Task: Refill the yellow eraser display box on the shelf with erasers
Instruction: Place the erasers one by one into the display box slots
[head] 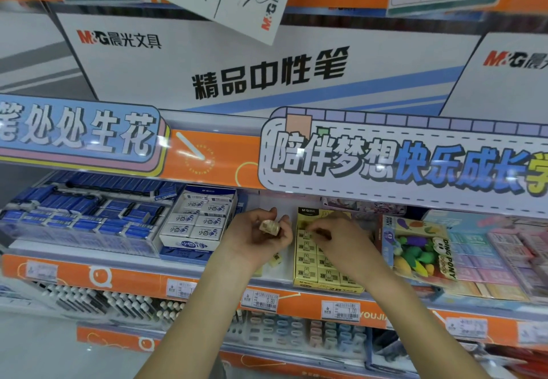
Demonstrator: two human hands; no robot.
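The yellow eraser display box (305, 282) stands on the shelf, filled with rows of yellow rabbit-print erasers (306, 258). My left hand (258, 235) hovers just left of the box, palm up, curled around a small stack of pale erasers (270, 226). My right hand (338, 235) rests over the upper rows of the box, fingertips pinching an eraser there; the fingers hide most of it. A loose yellow eraser (275, 258) lies on the white shelf below my left hand.
A white eraser box (197, 223) and blue eraser packs (80, 218) sit to the left. A fruit-shaped eraser pack (415, 248) and pastel boxes (498, 257) crowd the right. The shelf above overhangs low with banners (400, 159). Price tags (340, 310) line the shelf edge.
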